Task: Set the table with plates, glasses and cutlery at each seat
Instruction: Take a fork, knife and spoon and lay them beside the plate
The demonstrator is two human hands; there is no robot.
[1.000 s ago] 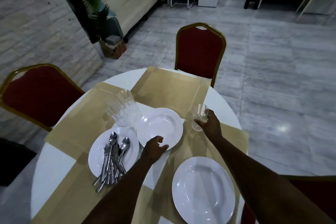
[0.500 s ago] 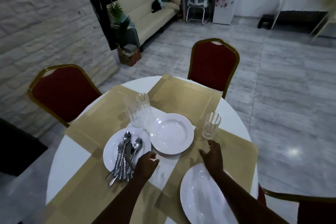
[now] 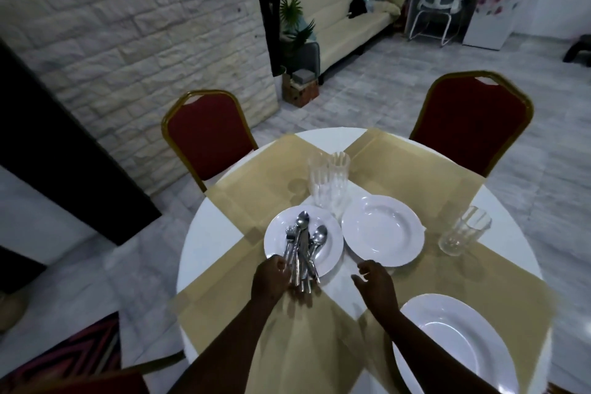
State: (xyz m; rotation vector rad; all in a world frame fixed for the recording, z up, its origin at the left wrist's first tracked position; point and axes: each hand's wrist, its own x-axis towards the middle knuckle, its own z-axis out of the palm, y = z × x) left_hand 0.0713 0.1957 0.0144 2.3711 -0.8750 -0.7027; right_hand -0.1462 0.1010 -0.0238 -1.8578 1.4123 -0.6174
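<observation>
A: From the head view, where does the cutlery [image 3: 302, 248] lie relative to the hands?

B: It is bundled on the left plate [image 3: 332, 235] near the table [image 3: 204, 233] centre, handles toward the person and overhanging the near rim, bowls and tines pointing away. The long axis runs almost straight out from the left hand [image 3: 271, 278], which is the nearer one.

A: Is that hand gripping it?

B: Its fingers curl at the handle ends and touch them; whether they fully close round the bundle, I cannot tell.

A: And the other?

B: The right hand [image 3: 375, 281] hovers loosely spread, holding nothing, just short of the middle plate [image 3: 383, 230]. The lone glass [image 3: 463, 232] stands farther right.
</observation>
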